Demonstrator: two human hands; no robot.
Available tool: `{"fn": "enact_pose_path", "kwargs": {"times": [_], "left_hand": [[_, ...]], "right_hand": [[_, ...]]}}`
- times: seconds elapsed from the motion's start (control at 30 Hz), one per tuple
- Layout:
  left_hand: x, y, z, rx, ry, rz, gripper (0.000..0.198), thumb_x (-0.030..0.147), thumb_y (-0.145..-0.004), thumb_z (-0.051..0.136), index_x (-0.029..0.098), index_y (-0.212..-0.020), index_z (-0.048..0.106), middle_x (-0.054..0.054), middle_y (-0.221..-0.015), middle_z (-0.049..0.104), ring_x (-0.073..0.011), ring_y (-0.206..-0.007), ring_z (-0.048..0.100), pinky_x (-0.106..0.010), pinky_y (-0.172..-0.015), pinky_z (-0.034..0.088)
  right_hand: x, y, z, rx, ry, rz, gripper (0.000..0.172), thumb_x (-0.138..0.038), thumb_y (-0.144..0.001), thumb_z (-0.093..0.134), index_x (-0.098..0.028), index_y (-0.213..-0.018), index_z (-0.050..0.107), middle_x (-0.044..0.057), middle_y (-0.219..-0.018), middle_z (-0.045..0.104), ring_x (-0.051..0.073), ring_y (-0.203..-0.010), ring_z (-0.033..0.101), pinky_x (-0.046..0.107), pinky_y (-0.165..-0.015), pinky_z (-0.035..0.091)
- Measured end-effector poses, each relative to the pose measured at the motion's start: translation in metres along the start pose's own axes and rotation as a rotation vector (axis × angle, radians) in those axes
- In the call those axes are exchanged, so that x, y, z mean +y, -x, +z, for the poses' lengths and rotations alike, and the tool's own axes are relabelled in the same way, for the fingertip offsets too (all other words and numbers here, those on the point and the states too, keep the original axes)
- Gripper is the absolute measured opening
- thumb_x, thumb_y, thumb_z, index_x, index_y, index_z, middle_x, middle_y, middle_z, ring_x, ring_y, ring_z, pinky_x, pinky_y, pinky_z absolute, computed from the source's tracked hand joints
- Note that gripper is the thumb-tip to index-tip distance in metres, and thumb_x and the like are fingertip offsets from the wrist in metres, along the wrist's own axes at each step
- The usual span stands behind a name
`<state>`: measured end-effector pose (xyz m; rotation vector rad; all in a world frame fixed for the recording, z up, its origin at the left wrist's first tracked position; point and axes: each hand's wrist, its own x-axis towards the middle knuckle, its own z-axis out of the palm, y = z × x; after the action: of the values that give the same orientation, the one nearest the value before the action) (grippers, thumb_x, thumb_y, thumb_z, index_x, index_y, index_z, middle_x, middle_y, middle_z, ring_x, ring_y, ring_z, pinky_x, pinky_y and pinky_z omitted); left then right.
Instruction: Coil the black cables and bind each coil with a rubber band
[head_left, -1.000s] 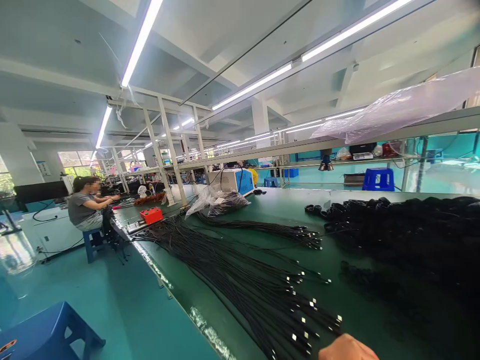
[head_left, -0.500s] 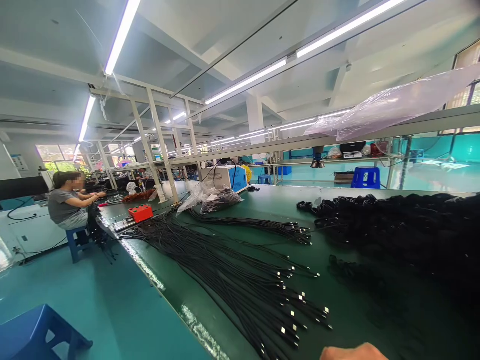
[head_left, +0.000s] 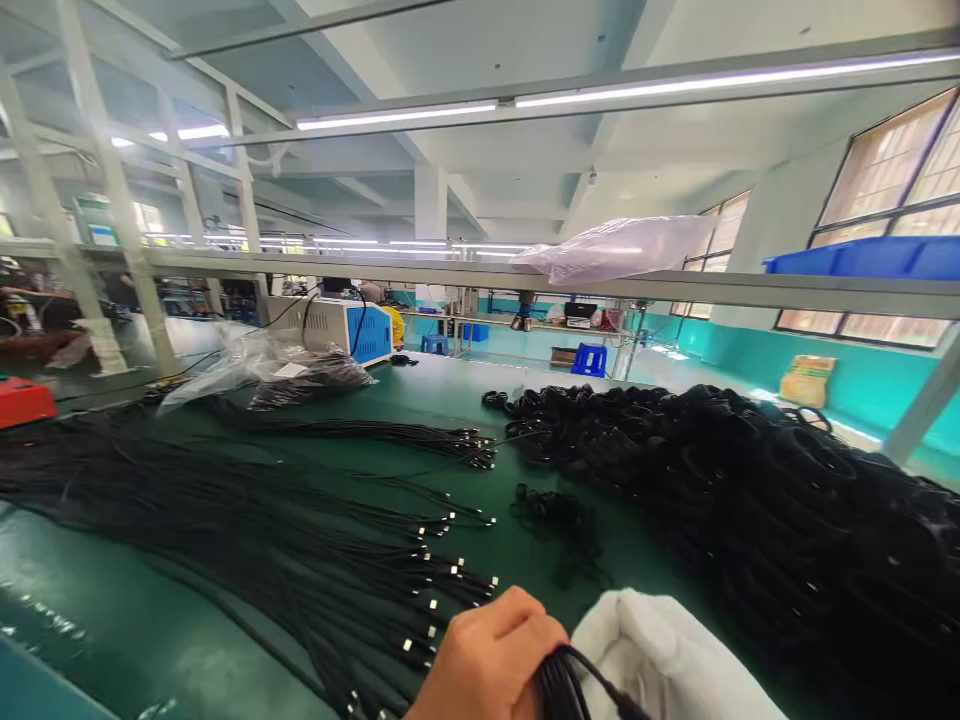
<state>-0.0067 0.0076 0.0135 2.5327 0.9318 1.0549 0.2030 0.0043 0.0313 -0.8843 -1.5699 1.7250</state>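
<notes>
My bare left hand [head_left: 491, 650] is closed around a coil of black cable [head_left: 559, 685] at the bottom of the view. Against the coil's right side is my right hand [head_left: 667, 650] in a white glove, its fingers bent around toward the cable; the fingertips are hidden. One cable end runs loose across the front of the glove. To the left, long straight black cables [head_left: 247, 540] with small shiny metal plugs lie spread on the green table [head_left: 225, 625]. A large heap of coiled black cables [head_left: 750, 480] covers the right side.
A small tangle of black ties or cables [head_left: 555, 515] lies mid-table. Farther back are a clear plastic bag [head_left: 300, 375] with dark contents, a blue-and-white machine [head_left: 337, 325] and a red box [head_left: 26, 400]. An overhead shelf [head_left: 450, 268] carries plastic film and a blue tray [head_left: 870, 262].
The view has swung to the right, so the seated person has left the picture. Both hands and the cable coil have come up into view, where only part of one hand showed before.
</notes>
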Motion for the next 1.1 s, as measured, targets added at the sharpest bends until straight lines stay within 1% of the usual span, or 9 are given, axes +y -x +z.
{"fn": "enact_pose_path", "kwargs": {"times": [0.07,0.17,0.27,0.37,0.43,0.67,0.8,0.9,1.1], "left_hand": [[-0.002,-0.004,-0.003,-0.025,-0.003,-0.01,0.032,0.004,-0.074,0.038,0.017,-0.085,0.065,-0.006,-0.079,0.062,-0.0152,-0.07,0.06,-0.02,-0.064,0.045],[-0.001,-0.009,-0.009,-0.104,-0.013,-0.08,0.034,0.002,-0.07,0.037,0.017,-0.084,0.065,-0.006,-0.079,0.062,-0.0153,-0.07,0.059,-0.02,-0.062,0.043],[-0.002,-0.012,-0.015,-0.124,0.054,-0.141,0.032,0.004,-0.074,0.036,0.017,-0.084,0.064,-0.006,-0.081,0.061,-0.0154,-0.072,0.058,-0.02,-0.064,0.043],[-0.005,-0.012,-0.016,-0.12,0.096,-0.169,0.03,0.009,-0.079,0.037,0.017,-0.084,0.065,-0.005,-0.079,0.06,-0.0157,-0.071,0.057,-0.021,-0.064,0.043],[-0.005,-0.011,-0.015,-0.131,0.092,-0.198,0.03,0.01,-0.08,0.037,0.016,-0.084,0.066,-0.006,-0.079,0.059,-0.0161,-0.071,0.057,-0.022,-0.064,0.042],[0.007,-0.013,-0.018,-0.156,0.11,-0.348,0.032,0.008,-0.083,0.036,0.017,-0.08,0.066,-0.004,-0.082,0.058,-0.0154,-0.073,0.056,-0.023,-0.066,0.041],[0.006,-0.012,-0.02,-0.098,0.227,-0.448,0.03,0.007,-0.076,0.043,0.021,-0.091,0.064,0.001,-0.085,0.058,-0.0135,-0.075,0.056,-0.022,-0.068,0.042],[0.002,-0.014,-0.019,-0.098,0.354,-0.569,0.032,0.011,-0.073,0.048,0.023,-0.101,0.058,0.005,-0.079,0.056,-0.0109,-0.064,0.055,-0.021,-0.06,0.042],[0.001,-0.02,-0.01,-0.1,0.513,-0.783,0.015,0.013,-0.067,0.051,0.02,-0.081,0.051,0.008,-0.059,0.05,-0.0099,-0.044,0.05,-0.02,-0.043,0.038]], "right_hand": [[0.002,-0.006,0.003,0.072,-0.013,-0.051,0.059,-0.068,-0.079,0.046,-0.017,-0.103,0.063,0.01,-0.094,0.067,0.023,-0.082,0.062,0.037,-0.076,0.047],[0.013,-0.014,0.011,0.082,0.035,-0.086,0.059,-0.046,-0.071,0.069,-0.025,-0.123,0.054,0.006,-0.116,0.06,0.027,-0.104,0.055,0.037,-0.092,0.041],[0.023,-0.024,0.019,0.022,0.032,-0.114,0.049,-0.03,-0.068,0.072,-0.024,-0.115,0.059,0.002,-0.103,0.062,0.026,-0.102,0.053,0.037,-0.094,0.041],[0.027,-0.036,0.021,-0.014,-0.02,-0.148,0.027,-0.027,-0.075,0.066,-0.019,-0.1,0.063,0.003,-0.092,0.061,0.022,-0.093,0.055,0.039,-0.088,0.045],[0.029,-0.044,0.021,-0.039,-0.065,-0.172,0.022,-0.027,-0.076,0.066,-0.016,-0.095,0.062,0.003,-0.091,0.061,0.019,-0.089,0.056,0.039,-0.082,0.048],[0.041,-0.056,0.03,-0.097,-0.244,-0.168,0.029,-0.027,-0.069,0.072,-0.016,-0.095,0.062,0.005,-0.092,0.063,0.018,-0.087,0.06,0.034,-0.08,0.05],[0.044,-0.051,0.036,-0.201,-0.377,-0.049,0.039,-0.024,-0.064,0.071,-0.007,-0.098,0.063,0.011,-0.081,0.067,0.021,-0.071,0.066,0.031,-0.062,0.054],[0.042,-0.049,0.034,-0.269,-0.501,-0.018,0.041,-0.026,-0.066,0.071,-0.005,-0.1,0.063,0.018,-0.094,0.066,0.023,-0.072,0.068,0.032,-0.057,0.056],[0.045,-0.05,0.033,-0.226,-0.512,-0.019,0.036,-0.029,-0.067,0.073,-0.004,-0.093,0.067,0.018,-0.091,0.065,0.026,-0.081,0.067,0.034,-0.06,0.058]]}}
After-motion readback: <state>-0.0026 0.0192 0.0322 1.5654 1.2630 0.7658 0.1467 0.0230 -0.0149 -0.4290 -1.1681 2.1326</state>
